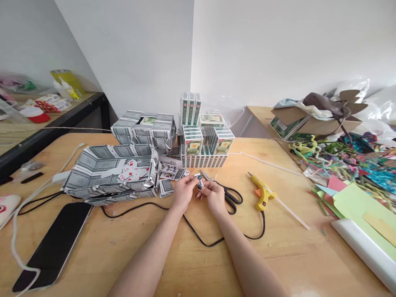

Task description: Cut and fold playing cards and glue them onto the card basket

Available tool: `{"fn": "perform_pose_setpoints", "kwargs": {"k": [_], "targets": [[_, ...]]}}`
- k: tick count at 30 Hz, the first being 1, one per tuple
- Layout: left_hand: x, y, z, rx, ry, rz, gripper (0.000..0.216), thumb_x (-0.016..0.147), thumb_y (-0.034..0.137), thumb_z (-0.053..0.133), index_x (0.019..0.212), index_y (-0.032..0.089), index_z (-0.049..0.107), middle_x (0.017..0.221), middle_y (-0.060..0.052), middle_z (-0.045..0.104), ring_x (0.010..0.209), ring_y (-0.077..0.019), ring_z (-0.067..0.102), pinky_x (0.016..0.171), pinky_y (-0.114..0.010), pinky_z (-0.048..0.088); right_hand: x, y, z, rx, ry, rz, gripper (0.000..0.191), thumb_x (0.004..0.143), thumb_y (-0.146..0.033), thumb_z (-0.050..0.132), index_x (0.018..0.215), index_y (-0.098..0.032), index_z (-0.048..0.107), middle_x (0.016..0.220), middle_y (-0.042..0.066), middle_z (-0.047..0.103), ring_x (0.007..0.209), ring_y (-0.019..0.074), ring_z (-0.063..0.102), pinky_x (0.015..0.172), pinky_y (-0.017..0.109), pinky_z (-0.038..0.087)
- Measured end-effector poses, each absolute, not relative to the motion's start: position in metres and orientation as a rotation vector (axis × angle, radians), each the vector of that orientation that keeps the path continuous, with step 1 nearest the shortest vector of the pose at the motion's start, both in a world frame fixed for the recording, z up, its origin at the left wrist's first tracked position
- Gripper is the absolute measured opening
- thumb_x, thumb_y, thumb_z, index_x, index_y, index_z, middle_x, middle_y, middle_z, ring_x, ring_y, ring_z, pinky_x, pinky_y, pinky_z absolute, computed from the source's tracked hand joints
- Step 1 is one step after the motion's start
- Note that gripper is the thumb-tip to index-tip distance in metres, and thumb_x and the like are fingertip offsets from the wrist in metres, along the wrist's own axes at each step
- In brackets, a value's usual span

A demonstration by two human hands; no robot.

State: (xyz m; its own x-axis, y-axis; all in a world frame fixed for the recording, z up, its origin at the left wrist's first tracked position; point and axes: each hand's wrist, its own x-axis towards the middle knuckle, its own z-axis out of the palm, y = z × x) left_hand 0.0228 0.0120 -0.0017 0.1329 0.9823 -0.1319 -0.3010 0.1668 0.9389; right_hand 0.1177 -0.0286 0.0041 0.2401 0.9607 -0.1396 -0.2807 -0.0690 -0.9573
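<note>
My left hand and my right hand meet over the middle of the table, fingers pinched together. Between them is a small white piece, apparently a folded playing card, mostly hidden by the fingers. Black-handled scissors lie just beyond and right of my right hand. Loose playing cards are spread beside my left hand. To the left stands an open box made of folded playing cards, with loose cards inside. A second card-built box sits behind it.
Stacked card packs stand at the back. A yellow glue gun lies to the right, its black cord looping in front. A phone is at left; coloured paper, pipe cleaners and a cardboard box crowd the right.
</note>
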Motion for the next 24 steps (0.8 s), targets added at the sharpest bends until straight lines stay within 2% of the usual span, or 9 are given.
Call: {"fn": "perform_pose_setpoints", "kwargs": {"k": [8,15,24], "targets": [[0.0232,0.0121,-0.0035,0.91,0.955,1.158,0.015,0.06,0.028,0.067,0.06,0.014,0.062,0.065,-0.003,0.067,0.062,-0.0152,0.06,0.06,-0.025,0.044,0.1177,-0.0273,0.0009,-1.187,-0.751,1.223,0.009,0.061,-0.02,0.064,0.06,-0.015,0.057,0.05,-0.002,0.061,0.037,0.0083,0.05,0.039,0.02,0.038],[0.024,0.0111,-0.0043,0.892,0.99,1.186,0.015,0.061,0.026,0.067,0.056,0.014,0.058,0.059,-0.001,0.064,0.058,-0.0128,0.058,0.058,-0.023,0.042,0.1173,-0.0272,-0.0032,-1.166,-0.782,1.245,0.012,0.064,-0.025,0.064,0.062,-0.015,0.057,0.054,0.0,0.063,0.038,0.0097,0.054,0.04,0.021,0.042],[0.0261,0.0091,0.0038,0.806,1.008,1.183,0.019,0.057,0.028,0.069,0.055,0.014,0.056,0.058,-0.002,0.065,0.056,-0.0142,0.059,0.053,-0.023,0.042,0.1155,-0.0276,-0.0027,-1.154,-0.797,1.25,0.016,0.064,-0.028,0.065,0.063,-0.015,0.057,0.054,0.001,0.063,0.041,0.0113,0.057,0.042,0.022,0.043]]}}
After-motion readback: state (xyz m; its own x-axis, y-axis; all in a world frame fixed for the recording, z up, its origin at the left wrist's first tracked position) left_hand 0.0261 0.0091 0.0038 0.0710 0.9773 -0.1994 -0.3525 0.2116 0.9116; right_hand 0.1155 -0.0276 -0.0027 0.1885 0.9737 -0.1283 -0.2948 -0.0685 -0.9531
